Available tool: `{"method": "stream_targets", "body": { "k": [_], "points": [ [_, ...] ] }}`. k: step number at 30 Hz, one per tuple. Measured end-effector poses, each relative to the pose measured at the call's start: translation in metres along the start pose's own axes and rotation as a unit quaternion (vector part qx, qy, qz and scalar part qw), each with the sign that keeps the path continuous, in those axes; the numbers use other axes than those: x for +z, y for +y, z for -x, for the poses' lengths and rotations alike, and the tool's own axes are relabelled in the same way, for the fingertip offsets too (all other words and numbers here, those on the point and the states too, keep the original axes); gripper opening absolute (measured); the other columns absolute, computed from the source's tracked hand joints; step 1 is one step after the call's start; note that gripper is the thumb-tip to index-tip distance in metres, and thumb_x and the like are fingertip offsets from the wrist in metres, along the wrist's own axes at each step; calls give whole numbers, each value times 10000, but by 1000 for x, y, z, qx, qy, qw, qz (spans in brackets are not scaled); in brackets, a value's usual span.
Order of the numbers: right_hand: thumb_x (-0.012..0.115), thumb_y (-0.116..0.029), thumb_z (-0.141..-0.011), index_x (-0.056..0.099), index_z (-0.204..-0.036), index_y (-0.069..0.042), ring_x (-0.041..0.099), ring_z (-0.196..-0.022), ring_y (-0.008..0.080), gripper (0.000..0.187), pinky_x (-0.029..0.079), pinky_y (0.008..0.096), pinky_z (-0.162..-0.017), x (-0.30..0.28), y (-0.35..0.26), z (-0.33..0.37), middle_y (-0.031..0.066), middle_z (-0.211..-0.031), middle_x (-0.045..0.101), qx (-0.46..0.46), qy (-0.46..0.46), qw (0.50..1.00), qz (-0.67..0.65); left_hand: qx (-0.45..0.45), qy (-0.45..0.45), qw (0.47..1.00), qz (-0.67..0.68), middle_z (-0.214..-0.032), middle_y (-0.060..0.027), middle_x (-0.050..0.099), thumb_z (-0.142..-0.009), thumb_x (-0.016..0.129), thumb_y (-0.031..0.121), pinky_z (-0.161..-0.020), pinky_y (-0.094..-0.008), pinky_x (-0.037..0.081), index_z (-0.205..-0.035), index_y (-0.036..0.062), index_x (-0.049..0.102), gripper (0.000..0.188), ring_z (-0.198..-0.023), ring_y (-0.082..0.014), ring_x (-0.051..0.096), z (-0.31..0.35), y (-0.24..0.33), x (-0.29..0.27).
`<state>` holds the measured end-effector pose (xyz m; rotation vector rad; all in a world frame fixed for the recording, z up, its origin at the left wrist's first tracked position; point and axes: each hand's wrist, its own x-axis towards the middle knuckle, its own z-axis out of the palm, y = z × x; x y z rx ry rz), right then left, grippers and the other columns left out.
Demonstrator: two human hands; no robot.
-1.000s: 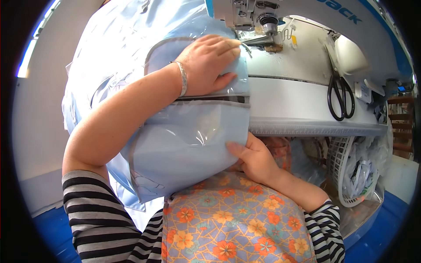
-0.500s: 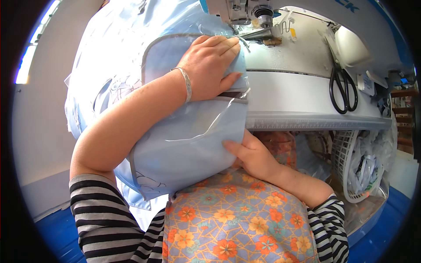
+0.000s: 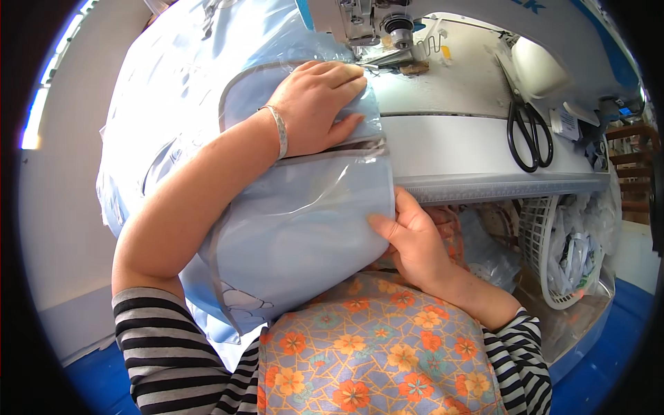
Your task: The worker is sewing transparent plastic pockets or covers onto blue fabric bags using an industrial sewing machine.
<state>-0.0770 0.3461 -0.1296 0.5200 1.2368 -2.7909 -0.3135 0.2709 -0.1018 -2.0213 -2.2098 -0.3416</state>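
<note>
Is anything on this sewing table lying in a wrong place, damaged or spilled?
Nothing stands out. The left hand presses the pale blue plastic-covered piece flat near the sewing machine's needle, the right hand holds its lower edge, and the black scissors lie flat on the machine bed.

Close head view, facing downward

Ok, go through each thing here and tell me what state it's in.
Left hand: flat on the blue bag.
Right hand: gripping the bag's edge.
Bag: bent over the table edge, at the sewing machine.
Scissors: closed, lying flat.
Basket: stuffed with scraps.
</note>
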Motion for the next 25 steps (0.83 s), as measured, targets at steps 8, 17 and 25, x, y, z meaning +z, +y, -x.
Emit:
{"method": "stream_targets", "body": {
  "k": [8,17,25],
  "points": [
    [491,12,-927,134,-1480,-7,544,-1134,174,659,436,315,-969,0,-1,3,164,-1256,541,-64,-3,994,85,5,18,1000,-9,-1272,-140,557,-814,621,227,-1036,-428,372,-1174,16,597,417,-1211,-300,499,2,-2,-1],
    [470,23,-944,351,-1410,10,582,-962,100,481,474,250,-870,-11,-3,-1,119,-1143,608,-84,-14,977,197,23,2,1000,-14,-1286,-104,566,-828,607,203,-1040,-415,373,-1185,30,597,396,-1209,-276,504,2,-6,-2],
    [480,-55,-973,504,-1302,8,611,-895,99,337,498,229,-828,-8,-10,2,92,-1047,648,19,15,993,112,30,-22,999,-10,-1290,-86,568,-835,605,191,-1052,-409,363,-1219,53,585,408,-1221,-263,496,2,-7,-8]
  ]
}}
